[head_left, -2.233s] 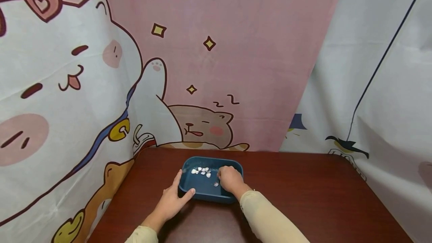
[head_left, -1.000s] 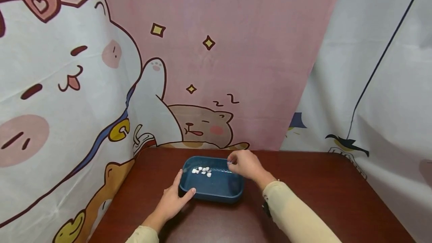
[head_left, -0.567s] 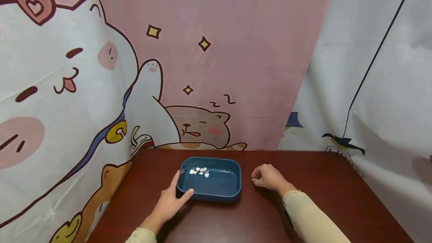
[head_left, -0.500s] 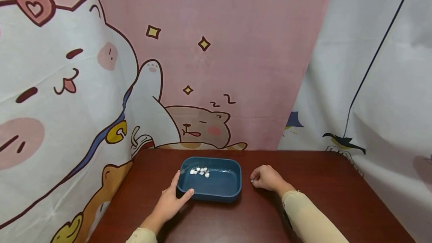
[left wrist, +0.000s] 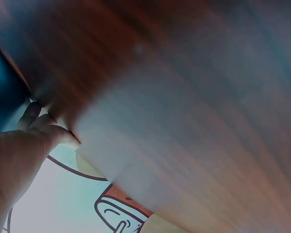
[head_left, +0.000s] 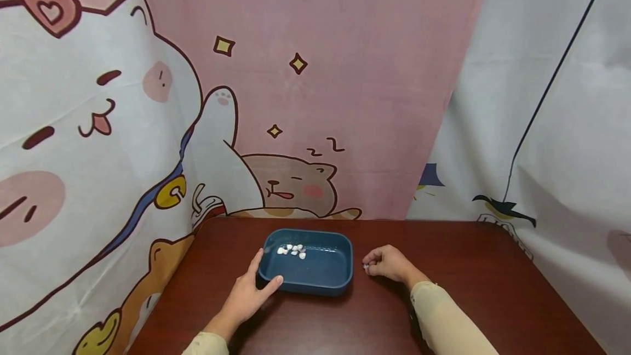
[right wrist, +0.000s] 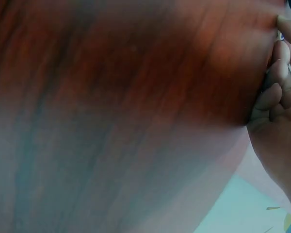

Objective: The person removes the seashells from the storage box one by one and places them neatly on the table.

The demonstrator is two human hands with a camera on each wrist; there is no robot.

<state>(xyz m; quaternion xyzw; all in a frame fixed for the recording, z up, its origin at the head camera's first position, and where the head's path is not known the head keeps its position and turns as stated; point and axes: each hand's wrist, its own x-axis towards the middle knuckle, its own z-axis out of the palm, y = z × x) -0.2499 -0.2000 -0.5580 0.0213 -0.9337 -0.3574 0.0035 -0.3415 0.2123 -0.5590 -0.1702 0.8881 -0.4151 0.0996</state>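
A dark blue rectangular tray (head_left: pixel 315 289) rests on the table. Several small white pieces (head_left: pixel 294 250), too small to identify, lie clustered toward its back left inside. My left hand (head_left: pixel 245 295) is spread against the tray's left end, fingers along the side and thumb at the front rim. To the right of the tray, apart from it, my right hand (head_left: pixel 391 263) is low at the tabletop. Thumb and index finger pinch a small whitish piece (head_left: pixel 366 266). In the right wrist view, the other fingers (right wrist: pixel 269 97) are curled in, and the piece is barely visible.
The reddish-brown wooden table (head_left: pixel 468 284) extends well to the right of my right hand. A printed cloth backdrop (head_left: pixel 370 97) with cartoon cats stands along the table's back and left sides. Pale fabric (head_left: pixel 567 152) borders the right side.
My right hand has lifted a small piece out of the tray, carried it over the rim to the table on the right, then shifted slightly back leftward. My left hand has stayed on the tray.
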